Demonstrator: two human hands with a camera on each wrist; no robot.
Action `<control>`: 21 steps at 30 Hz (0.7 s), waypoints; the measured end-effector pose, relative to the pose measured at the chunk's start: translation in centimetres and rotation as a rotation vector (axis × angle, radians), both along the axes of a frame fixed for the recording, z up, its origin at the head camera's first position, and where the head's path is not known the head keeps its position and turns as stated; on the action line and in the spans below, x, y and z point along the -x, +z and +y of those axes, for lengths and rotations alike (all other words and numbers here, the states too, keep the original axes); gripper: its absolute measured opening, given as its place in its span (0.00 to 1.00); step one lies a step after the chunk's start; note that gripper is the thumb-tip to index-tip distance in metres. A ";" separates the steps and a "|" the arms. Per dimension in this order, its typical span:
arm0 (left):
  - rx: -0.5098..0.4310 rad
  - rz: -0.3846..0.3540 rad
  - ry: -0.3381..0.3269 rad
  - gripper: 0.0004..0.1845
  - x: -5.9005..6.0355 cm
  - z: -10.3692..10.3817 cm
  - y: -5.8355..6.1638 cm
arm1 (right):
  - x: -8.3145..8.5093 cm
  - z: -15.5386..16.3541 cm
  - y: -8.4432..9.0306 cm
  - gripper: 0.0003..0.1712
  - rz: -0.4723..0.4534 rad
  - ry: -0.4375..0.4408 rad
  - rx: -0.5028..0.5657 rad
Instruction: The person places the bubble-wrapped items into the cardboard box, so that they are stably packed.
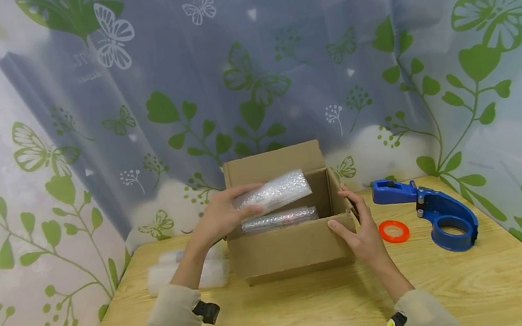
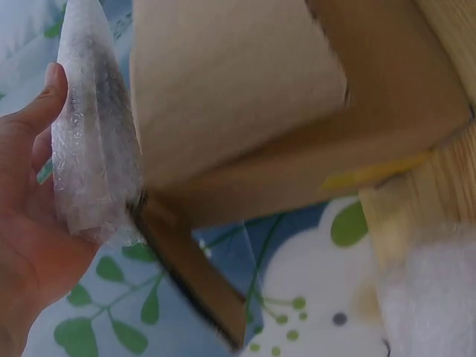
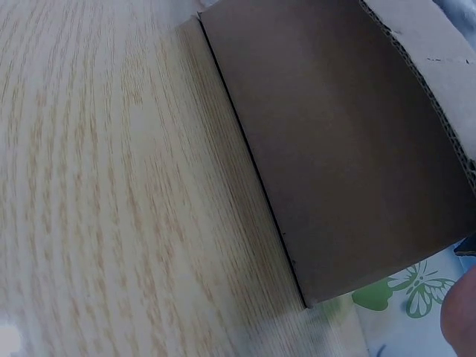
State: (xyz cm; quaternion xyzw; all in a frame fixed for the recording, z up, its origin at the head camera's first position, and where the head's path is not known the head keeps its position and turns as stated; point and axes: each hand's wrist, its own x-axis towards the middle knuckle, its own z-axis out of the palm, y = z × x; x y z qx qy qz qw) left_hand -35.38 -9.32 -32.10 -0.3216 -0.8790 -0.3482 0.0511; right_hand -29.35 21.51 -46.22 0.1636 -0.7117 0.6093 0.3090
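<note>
In the head view my left hand (image 1: 223, 213) grips a bubble-wrapped bundle (image 1: 280, 191), held tilted over the opening of a cardboard box (image 1: 293, 250). The left wrist view shows thumb and fingers around the clear bubble wrap (image 2: 93, 134); what is wrapped inside is hidden. Another bubble-wrapped item (image 1: 279, 219) lies within the box, near its front wall. My right hand (image 1: 363, 232) holds the box's right front corner, thumb on the front flap and fingers along the right side. Only a fingertip (image 3: 460, 316) of it shows in the right wrist view.
More bubble-wrapped rolls (image 1: 191, 273) lie on the wooden table (image 1: 302, 313) left of the box. To the right are a red-orange tape roll (image 1: 394, 231) and a blue tape dispenser (image 1: 450, 225). The box's back flap (image 1: 273, 162) stands up before a patterned curtain (image 1: 247, 64).
</note>
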 end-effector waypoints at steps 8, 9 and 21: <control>0.066 -0.018 -0.022 0.29 0.6 2.3 -1.8 | -0.1 -0.4 0.0 0.38 -0.015 0.004 0.016; 0.063 -0.027 -0.034 0.28 0.7 2.5 -2.1 | -0.1 -0.4 0.0 0.38 -0.013 0.002 0.017; 0.098 0.024 -0.040 0.27 1.4 3.4 -3.4 | -0.1 -0.1 0.1 0.36 -0.028 -0.013 0.000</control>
